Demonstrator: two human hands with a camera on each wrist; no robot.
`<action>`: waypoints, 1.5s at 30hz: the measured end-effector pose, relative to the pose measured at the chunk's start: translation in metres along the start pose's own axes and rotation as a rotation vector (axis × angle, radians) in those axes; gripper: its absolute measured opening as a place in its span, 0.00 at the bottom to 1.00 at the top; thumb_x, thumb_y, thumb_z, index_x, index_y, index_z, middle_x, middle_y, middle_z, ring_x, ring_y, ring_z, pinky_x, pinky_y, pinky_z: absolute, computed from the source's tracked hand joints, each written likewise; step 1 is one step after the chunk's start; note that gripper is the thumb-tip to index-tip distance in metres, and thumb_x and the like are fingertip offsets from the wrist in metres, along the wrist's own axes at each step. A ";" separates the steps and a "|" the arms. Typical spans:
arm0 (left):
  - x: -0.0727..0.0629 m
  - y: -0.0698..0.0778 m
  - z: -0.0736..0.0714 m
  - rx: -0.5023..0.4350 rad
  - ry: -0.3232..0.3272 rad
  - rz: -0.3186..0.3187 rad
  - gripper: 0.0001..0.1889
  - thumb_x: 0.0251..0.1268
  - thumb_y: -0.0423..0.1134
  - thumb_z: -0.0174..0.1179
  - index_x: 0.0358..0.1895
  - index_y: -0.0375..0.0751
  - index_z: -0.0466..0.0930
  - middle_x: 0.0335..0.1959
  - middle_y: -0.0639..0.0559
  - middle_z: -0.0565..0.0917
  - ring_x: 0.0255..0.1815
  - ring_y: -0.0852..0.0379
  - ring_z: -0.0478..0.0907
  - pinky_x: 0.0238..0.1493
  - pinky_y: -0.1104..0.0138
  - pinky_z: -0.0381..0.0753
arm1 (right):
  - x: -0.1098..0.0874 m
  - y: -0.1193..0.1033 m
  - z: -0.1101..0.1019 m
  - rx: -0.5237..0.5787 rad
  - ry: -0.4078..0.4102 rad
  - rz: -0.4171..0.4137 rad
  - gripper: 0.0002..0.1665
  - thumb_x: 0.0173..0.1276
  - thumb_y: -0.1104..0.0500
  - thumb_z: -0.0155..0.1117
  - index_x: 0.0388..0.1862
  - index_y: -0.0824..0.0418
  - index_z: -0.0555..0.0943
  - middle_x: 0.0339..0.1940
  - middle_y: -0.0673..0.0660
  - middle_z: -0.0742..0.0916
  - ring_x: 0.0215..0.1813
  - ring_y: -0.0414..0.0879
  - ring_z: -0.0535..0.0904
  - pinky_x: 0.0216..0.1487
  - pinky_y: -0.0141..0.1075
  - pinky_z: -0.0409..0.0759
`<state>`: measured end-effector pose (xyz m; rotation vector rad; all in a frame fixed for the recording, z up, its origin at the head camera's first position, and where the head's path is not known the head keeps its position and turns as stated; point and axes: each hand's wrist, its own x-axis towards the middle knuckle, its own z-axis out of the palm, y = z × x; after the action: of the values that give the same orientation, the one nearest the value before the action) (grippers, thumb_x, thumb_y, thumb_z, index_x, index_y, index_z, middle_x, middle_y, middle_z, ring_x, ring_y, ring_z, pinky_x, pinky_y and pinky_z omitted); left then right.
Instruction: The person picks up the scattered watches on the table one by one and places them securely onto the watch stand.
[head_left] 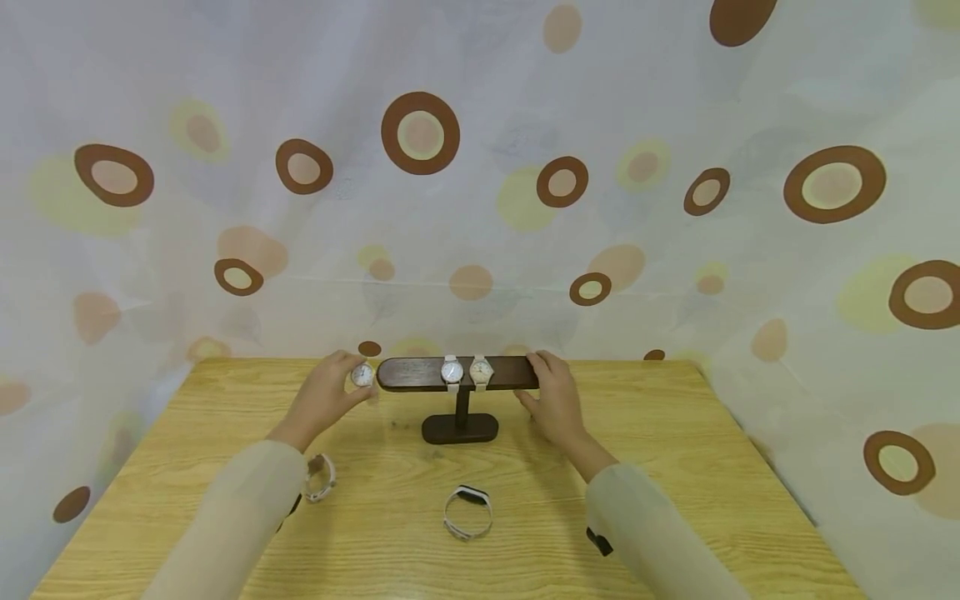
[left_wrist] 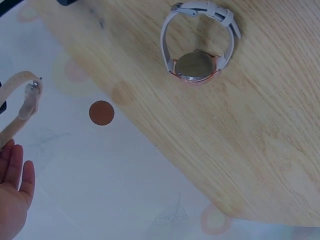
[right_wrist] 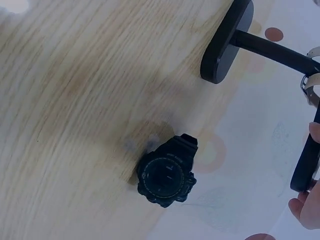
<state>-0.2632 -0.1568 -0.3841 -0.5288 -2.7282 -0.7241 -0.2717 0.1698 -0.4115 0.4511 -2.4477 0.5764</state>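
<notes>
My left hand (head_left: 318, 402) holds a pale-strapped watch (head_left: 362, 375) between thumb and fingers, just off the left end of a dark wooden watch stand (head_left: 408, 375). Its closed strap loop (left_wrist: 21, 77) shows above the fingers in the left wrist view. Two light-strapped watches, one with a round white face (head_left: 452, 372) and one with a cream face (head_left: 481, 372), sit around the middle of the bar. At the bar's right end my right hand (head_left: 558, 404) grips it, fingers on top and thumb below; the right wrist view shows the same grip.
A white-strapped watch (head_left: 320, 477) stands on its side near my left forearm. Nearer me lies a slim band with a dark screen (head_left: 468, 510). The right wrist view shows a black digital watch (right_wrist: 164, 175) on the wooden table (head_left: 390, 550). A patterned sheet (head_left: 480, 217) hangs behind.
</notes>
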 end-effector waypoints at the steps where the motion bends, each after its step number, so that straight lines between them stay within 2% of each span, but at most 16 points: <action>1: 0.001 0.001 0.000 0.000 -0.002 0.000 0.27 0.53 0.38 0.67 0.54 0.25 0.73 0.49 0.34 0.77 0.50 0.39 0.75 0.53 0.50 0.77 | 0.001 -0.001 0.000 -0.009 -0.005 -0.005 0.35 0.49 0.62 0.74 0.56 0.71 0.74 0.54 0.67 0.78 0.57 0.62 0.72 0.58 0.50 0.74; 8: 0.009 0.010 0.000 0.001 -0.039 0.019 0.29 0.54 0.40 0.66 0.57 0.26 0.72 0.50 0.34 0.77 0.52 0.39 0.75 0.54 0.49 0.76 | 0.003 -0.004 0.003 -0.065 -0.038 -0.043 0.33 0.51 0.56 0.73 0.56 0.64 0.75 0.52 0.65 0.78 0.55 0.63 0.71 0.54 0.54 0.74; 16: 0.013 0.016 0.001 -0.028 -0.054 0.012 0.29 0.54 0.40 0.66 0.57 0.25 0.71 0.54 0.33 0.75 0.55 0.38 0.73 0.57 0.49 0.75 | 0.006 -0.004 0.003 -0.040 -0.046 -0.051 0.30 0.52 0.58 0.72 0.55 0.62 0.77 0.50 0.65 0.78 0.54 0.62 0.70 0.54 0.54 0.74; 25: 0.018 0.015 0.007 -0.074 -0.060 0.030 0.29 0.53 0.35 0.66 0.57 0.23 0.70 0.54 0.32 0.74 0.57 0.37 0.72 0.57 0.51 0.75 | 0.007 -0.006 0.002 -0.037 -0.060 -0.040 0.29 0.52 0.59 0.72 0.54 0.63 0.76 0.51 0.66 0.77 0.55 0.63 0.70 0.53 0.55 0.73; 31: 0.020 0.014 0.009 -0.069 -0.076 0.061 0.30 0.52 0.35 0.66 0.58 0.21 0.69 0.55 0.30 0.73 0.58 0.36 0.71 0.57 0.51 0.75 | 0.007 -0.006 0.002 -0.057 -0.059 -0.060 0.28 0.53 0.59 0.71 0.54 0.63 0.76 0.50 0.66 0.77 0.54 0.62 0.70 0.53 0.54 0.74; 38: 0.022 0.015 0.011 -0.042 -0.061 0.113 0.30 0.52 0.35 0.65 0.57 0.21 0.69 0.53 0.31 0.73 0.55 0.37 0.74 0.55 0.53 0.77 | 0.007 -0.006 0.004 -0.104 -0.036 -0.069 0.28 0.53 0.60 0.71 0.54 0.62 0.76 0.51 0.66 0.77 0.53 0.62 0.70 0.52 0.53 0.74; 45: 0.023 0.018 0.013 -0.013 -0.075 0.112 0.32 0.50 0.36 0.66 0.58 0.21 0.69 0.52 0.32 0.75 0.53 0.39 0.75 0.54 0.56 0.79 | 0.005 -0.005 0.006 -0.107 -0.040 -0.076 0.28 0.53 0.59 0.72 0.54 0.62 0.76 0.51 0.66 0.77 0.52 0.62 0.70 0.50 0.54 0.75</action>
<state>-0.2788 -0.1286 -0.3794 -0.7192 -2.7378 -0.7074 -0.2763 0.1622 -0.4112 0.5145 -2.4734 0.4062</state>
